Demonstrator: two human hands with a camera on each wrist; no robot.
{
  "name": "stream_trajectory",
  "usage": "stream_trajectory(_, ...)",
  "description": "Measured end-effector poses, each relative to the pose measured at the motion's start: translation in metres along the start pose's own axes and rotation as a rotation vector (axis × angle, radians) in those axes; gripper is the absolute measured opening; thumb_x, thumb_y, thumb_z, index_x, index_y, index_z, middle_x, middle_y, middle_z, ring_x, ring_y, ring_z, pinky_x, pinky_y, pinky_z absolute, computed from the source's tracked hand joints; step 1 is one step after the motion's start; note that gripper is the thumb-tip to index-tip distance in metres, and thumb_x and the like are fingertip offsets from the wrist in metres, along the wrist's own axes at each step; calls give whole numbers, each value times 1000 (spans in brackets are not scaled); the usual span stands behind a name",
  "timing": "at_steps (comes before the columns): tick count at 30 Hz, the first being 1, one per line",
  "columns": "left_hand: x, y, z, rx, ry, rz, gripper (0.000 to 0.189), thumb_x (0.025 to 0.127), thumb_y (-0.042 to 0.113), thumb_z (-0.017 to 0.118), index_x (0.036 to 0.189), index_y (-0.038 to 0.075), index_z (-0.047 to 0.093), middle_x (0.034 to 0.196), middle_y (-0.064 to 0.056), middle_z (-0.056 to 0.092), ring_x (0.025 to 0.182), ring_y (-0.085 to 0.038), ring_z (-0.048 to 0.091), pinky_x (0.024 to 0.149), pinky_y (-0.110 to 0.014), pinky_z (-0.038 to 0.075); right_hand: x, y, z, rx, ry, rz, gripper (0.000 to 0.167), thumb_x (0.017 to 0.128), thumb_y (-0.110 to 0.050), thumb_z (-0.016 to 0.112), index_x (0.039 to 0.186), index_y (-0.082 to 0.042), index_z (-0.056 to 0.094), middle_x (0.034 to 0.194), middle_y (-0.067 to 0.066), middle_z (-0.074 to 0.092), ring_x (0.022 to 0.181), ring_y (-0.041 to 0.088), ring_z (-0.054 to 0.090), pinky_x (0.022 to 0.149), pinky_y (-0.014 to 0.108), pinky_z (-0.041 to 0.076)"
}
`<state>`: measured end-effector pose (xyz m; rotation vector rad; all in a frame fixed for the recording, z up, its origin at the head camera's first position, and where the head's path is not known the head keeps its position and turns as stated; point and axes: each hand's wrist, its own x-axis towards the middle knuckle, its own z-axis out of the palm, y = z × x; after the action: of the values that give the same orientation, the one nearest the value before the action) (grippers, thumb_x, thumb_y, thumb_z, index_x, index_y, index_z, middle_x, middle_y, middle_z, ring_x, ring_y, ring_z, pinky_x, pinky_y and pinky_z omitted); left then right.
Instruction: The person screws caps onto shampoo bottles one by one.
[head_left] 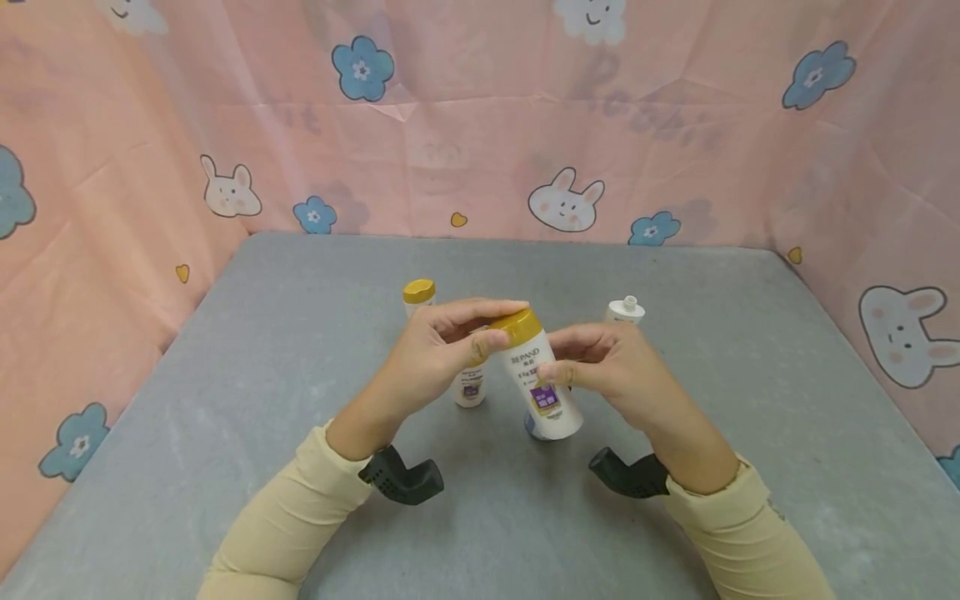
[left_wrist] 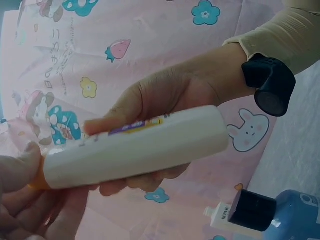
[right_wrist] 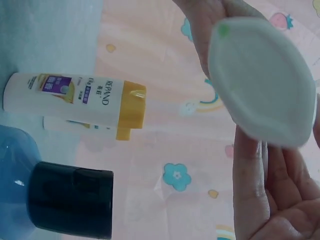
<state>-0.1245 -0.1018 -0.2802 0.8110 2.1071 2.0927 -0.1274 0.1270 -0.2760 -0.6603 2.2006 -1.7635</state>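
Observation:
A white shampoo bottle with a gold cap is held tilted above the table, its cap end up and to the left. The left hand grips the cap, thumb in front and fingers over the top. Around the bottle's body the right hand is wrapped, thumb across the label. In the right wrist view the pale bottle base faces the camera. The left wrist view shows the bottle's plain side, with the right hand holding the middle and the left hand at the cap.
Two similar gold-capped bottles stand left of centre, one nearer and one farther back. An uncapped white bottle stands behind the right hand. A blue bottle with a black cap is mostly hidden behind the held bottle in the head view.

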Motion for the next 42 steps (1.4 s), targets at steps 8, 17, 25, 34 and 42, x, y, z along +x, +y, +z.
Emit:
stream_trajectory(8,4,4,10,-46,102,-142,42,93,8,68,135,8,62,132,-11,65,116,-19,66,97,-29,56,-1,-1,0,-39,147,67,35,90,-14,74,119,4,70,106,5,76,93,12,72,83,30,59)
stream_trajectory(17,10,7,11,21,83,-137,46,90,4,71,135,10,60,130,-10,66,116,-21,66,98,-33,56,2,0,1,-63,216,84,36,88,-16,77,119,1,70,107,0,77,94,9,72,84,29,58)
stream_trajectory(25,29,10,3,118,13,-52,45,91,4,71,134,8,61,122,-11,68,112,-18,66,95,-35,57,4,3,-2,9,272,36,40,88,-16,77,124,0,68,105,-15,75,99,7,72,85,25,59)
stream_trajectory(34,48,3,-11,216,83,-51,43,90,8,73,132,11,63,121,-8,69,113,-16,65,96,-36,56,8,6,-12,-110,315,118,45,88,-35,76,128,-16,68,127,-1,70,126,10,58,93,22,53)
stream_trajectory(42,60,-24,-24,273,168,-152,43,90,15,75,131,16,65,122,-6,70,117,-17,64,101,-38,54,12,13,-17,-102,327,106,47,88,-36,76,129,-15,67,127,-2,70,120,10,63,92,17,53)
